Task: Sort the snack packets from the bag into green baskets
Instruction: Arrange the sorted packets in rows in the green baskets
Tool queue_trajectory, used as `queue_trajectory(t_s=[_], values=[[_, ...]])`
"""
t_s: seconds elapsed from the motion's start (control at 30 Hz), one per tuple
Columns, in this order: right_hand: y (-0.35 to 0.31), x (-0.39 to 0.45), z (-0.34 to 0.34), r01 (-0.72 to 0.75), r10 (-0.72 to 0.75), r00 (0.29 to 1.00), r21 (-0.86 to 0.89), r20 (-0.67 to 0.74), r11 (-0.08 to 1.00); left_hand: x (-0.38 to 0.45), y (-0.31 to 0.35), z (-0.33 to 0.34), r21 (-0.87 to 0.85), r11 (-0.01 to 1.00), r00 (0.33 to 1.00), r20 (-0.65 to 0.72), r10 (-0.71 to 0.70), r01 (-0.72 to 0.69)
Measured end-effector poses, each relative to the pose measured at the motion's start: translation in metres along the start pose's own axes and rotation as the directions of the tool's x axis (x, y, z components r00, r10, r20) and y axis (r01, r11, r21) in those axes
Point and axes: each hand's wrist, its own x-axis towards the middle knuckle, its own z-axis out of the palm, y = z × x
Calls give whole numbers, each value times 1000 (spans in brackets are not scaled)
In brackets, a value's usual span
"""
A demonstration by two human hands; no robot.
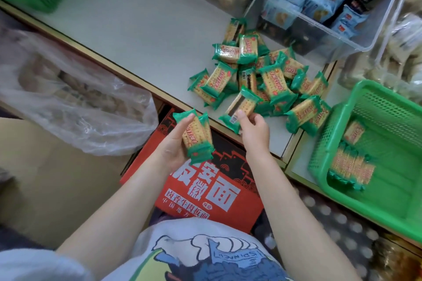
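Your left hand (177, 143) grips a small stack of green cracker packets (197, 138). Your right hand (252, 129) pinches one packet (243, 106) at the pile's (267, 75) near edge on the white shelf (137, 29). The green basket (338, 143) on the right holds a few packets already.

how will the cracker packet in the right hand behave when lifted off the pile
Probably stiff: the cracker packet stays flat though the right hand pinches only one end. Likely light, since that fingertip grip carries it. The glossy wrapper looks slippery, and the crackers inside may crack if squeezed.
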Motion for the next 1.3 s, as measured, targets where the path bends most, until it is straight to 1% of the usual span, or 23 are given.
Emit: queue_trajectory(t_s=[0.07,0.13,0.23,0.27,0.3,0.33,0.4,0.5,0.6,0.67,0.73,0.77,0.87,1.0,1.07,1.13,1.2,1.23,1.3], values=[[-7,-24,-19,92,-91,996,42,-19,995,5,0,9,16,1000,1000,11,10,-10],[-15,-45,-34,185,-186,983,53,10,981,8,-1,25,17,1000,998,53,19,-20],[-19,-58,-47,291,-284,948,-36,141,956,10,-5,53,42,999,986,168,3,-10],[-20,-56,-52,315,-301,941,-78,152,946,11,-7,61,46,999,979,205,-9,0],[-19,-50,-57,326,-312,942,-108,125,939,12,-8,68,50,999,973,228,-21,10],[-18,-40,-62,321,-314,947,-120,73,939,13,-9,75,49,999,972,231,-33,22],[-18,-14,-74,314,-324,945,-147,-48,938,14,-8,84,43,998,982,180,-56,49],[-18,36,-83,291,-341,924,-262,-171,920,18,-9,88,39,997,991,117,-66,62],[-27,81,-76,207,-313,929,-424,-198,882,22,-8,85,39,997,995,73,-65,62],[-34,100,-68,164,-304,937,-552,-171,817,24,-6,83,38,998,997,57,-53,51],[-40,109,-61,140,-290,947,-628,-142,765,24,-3,82,19,999,998,52,-33,32],[-41,111,-59,125,-279,949,-640,-146,758,23,-1,82,10,1000,998,49,-24,23],[-41,110,-58,102,-249,953,-596,-170,796,24,4,83,17,1000,999,34,-14,14],[-40,92,-59,128,-159,986,-419,-40,899,25,7,85,42,999,1000,27,2,-3],[-47,72,-64,173,-188,982,-299,-22,938,25,6,84,65,997,999,2,32,-32],[-55,41,-74,242,-244,970,-121,-4,963,21,4,86,67,997,999,-4,48,-47],[-55,6,-83,308,-311,948,54,64,950,16,3,93,86,994,998,40,57,-60],[-52,-12,-88,326,-333,938,86,93,942,12,3,100,111,991,995,85,61,-71],[-41,-36,-96,359,-360,926,31,117,933,4,2,118,165,983,980,194,50,-83]])
